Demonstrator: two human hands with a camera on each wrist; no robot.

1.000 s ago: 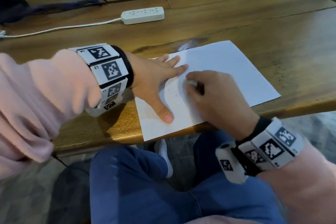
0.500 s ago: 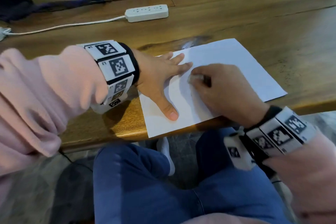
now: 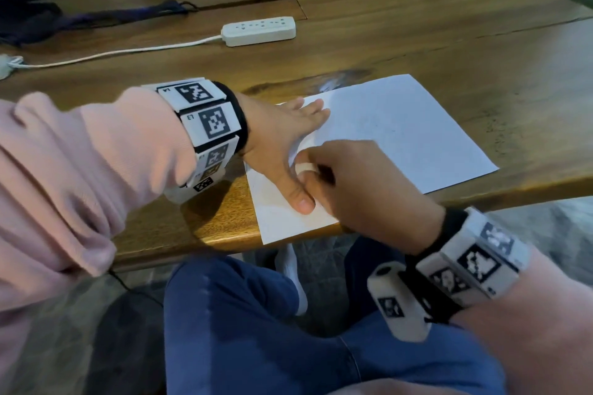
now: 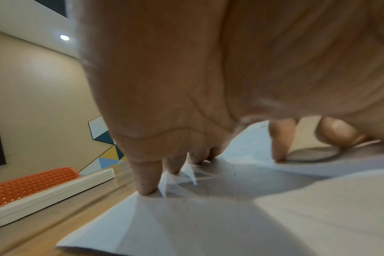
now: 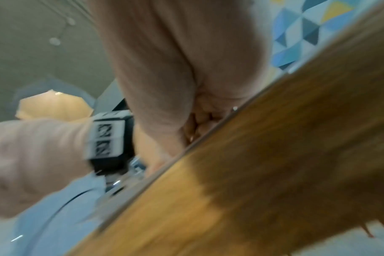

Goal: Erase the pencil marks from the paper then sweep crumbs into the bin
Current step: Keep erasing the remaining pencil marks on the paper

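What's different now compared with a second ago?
The right hand, still pinching the eraser, has slid across the paper toward the left hand's thumb. The left hand stays flat, holding the sheet down. The power strip hasn't moved.

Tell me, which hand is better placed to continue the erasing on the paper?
Right. The right hand already pinches the eraser on the paper, while the left hand lies flat, holding the sheet in place.
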